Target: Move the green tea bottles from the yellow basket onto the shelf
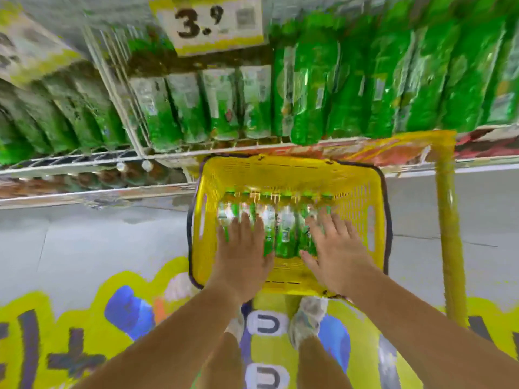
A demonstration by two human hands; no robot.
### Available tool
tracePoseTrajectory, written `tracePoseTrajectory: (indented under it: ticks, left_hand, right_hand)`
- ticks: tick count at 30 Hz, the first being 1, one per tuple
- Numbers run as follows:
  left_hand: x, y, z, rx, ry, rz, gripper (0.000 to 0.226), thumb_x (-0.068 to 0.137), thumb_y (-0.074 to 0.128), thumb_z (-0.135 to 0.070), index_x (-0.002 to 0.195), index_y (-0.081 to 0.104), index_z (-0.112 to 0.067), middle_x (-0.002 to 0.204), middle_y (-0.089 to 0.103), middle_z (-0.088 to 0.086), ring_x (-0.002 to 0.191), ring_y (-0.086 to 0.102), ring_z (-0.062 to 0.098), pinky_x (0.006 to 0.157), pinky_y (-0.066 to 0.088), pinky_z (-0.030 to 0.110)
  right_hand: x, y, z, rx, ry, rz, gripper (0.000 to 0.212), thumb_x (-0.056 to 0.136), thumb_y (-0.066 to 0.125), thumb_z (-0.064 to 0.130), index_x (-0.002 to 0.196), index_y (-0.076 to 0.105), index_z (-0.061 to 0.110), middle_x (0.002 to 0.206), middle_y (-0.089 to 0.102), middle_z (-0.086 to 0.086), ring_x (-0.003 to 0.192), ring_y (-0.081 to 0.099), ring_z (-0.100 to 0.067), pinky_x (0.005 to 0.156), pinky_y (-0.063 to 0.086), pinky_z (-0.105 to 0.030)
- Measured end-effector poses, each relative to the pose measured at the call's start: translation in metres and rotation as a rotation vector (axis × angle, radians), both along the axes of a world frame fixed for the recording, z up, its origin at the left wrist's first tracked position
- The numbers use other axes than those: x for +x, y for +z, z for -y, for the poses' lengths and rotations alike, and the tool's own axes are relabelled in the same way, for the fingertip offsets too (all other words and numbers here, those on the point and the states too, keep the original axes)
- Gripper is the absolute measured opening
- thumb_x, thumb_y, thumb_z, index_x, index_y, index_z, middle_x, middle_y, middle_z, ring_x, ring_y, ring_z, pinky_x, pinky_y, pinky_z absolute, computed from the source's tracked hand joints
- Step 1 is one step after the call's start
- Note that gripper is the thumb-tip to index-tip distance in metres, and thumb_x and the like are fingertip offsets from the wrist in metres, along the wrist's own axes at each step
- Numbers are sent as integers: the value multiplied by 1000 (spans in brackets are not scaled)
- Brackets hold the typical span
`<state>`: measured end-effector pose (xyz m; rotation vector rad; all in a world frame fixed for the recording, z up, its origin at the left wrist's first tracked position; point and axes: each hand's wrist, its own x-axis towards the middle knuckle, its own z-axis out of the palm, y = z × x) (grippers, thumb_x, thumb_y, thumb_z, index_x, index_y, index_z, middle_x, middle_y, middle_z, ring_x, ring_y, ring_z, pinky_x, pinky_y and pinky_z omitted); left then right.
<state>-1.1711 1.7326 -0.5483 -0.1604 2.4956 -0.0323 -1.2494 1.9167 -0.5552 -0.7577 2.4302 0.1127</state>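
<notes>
Yellow basket (351,175) on floor (84,240) below shelf (252,148). Green tea bottles (285,228) lie side by side inside basket. Left hand (243,248) and right hand (335,248) both open, fingers spread, resting on bottles. Shelf stocked with green bottles (351,88); price tag (209,22) above.

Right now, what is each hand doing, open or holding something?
Left hand: open, fingers spread over the bottles in the basket, nothing lifted.
Right hand: open too, laid on the bottles, holding nothing.
</notes>
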Motion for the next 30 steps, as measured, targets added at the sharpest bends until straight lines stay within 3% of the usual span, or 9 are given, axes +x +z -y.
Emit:
tracePoseTrajectory:
  ticks: [5, 8, 11, 17, 19, 21, 24, 27, 30]
  left_hand:
    - [6, -65, 19, 2, 12, 73, 77, 103, 15, -57, 158, -13, -11, 167, -7, 21, 153, 7, 40, 121, 16, 57]
    - [7, -94, 36, 9, 106, 85, 75, 104, 17, -55, 158, -11, -12, 167, -5, 21, 153, 7, 40, 121, 21, 53]
    - [11, -111, 46, 111, 274, 37, 76, 105, 32, -47, 158, -8, -9, 166, -3, 18, 151, 17, 39, 116, 34, 44]
    - [1, -130, 52, 263, 726, -130, 95, 94, 69, -23, 157, 2, 1, 150, 35, 20, 140, 39, 33, 109, 38, 33]
    - [-7, -139, 58, 246, 773, -104, 89, 87, 78, -24, 150, 20, 1, 140, 49, 19, 130, 51, 32, 94, 43, 28]
    - [-15, -148, 63, 246, 804, -84, 78, 81, 84, -25, 139, 36, -4, 127, 60, 14, 118, 60, 29, 79, 40, 24]
    - [-17, -158, 66, 274, 850, -67, 78, 80, 85, -21, 139, 36, -5, 124, 62, 11, 114, 63, 29, 77, 45, 28]
    - [-9, -161, 67, 318, 871, -121, 71, 81, 82, -14, 136, 36, -11, 117, 63, 9, 108, 66, 29, 69, 43, 24]
    - [-3, -161, 70, 347, 843, -153, 67, 82, 82, -18, 132, 39, -15, 104, 59, -1, 98, 63, 20, 56, 36, 15]
  right_hand:
    - [8, -71, 5, 21, 39, 82, 83, 87, 2, 63, 156, -1, 16, 163, 2, -16, 150, 3, -35, 121, 11, -50]
    - [13, -104, 15, 37, 34, 130, 87, 82, -6, 65, 155, -2, 18, 163, 3, -14, 150, 6, -34, 121, 12, -50]
    - [18, -129, 25, 33, 4, 175, 78, 95, 14, 64, 156, -3, 18, 163, 1, -13, 150, 5, -32, 121, 13, -49]
    - [16, -157, 47, 0, -272, 293, 80, 97, 26, 61, 155, 4, 11, 160, 19, -18, 144, 25, -35, 115, 26, -45]
    - [12, -167, 54, -54, -480, 353, 78, 97, 35, 59, 149, 20, 3, 146, 43, -22, 131, 45, -36, 107, 38, -45]
    - [7, -176, 62, -115, -666, 358, 64, 96, 46, 54, 133, 38, 2, 116, 62, -18, 101, 60, -31, 88, 51, -41]
    - [-1, -186, 71, -95, -765, 314, 51, 94, 57, 48, 113, 48, 2, 78, 60, -5, 65, 55, -17, 54, 42, -28]
    - [-6, -194, 74, -33, -736, 279, 45, 90, 64, 49, 96, 54, 5, 65, 57, -2, 53, 53, -10, 45, 36, -24]
    - [-8, -200, 77, -6, -743, 248, 45, 85, 70, 50, 86, 58, 6, 70, 62, -5, 53, 56, -12, 46, 43, -22]
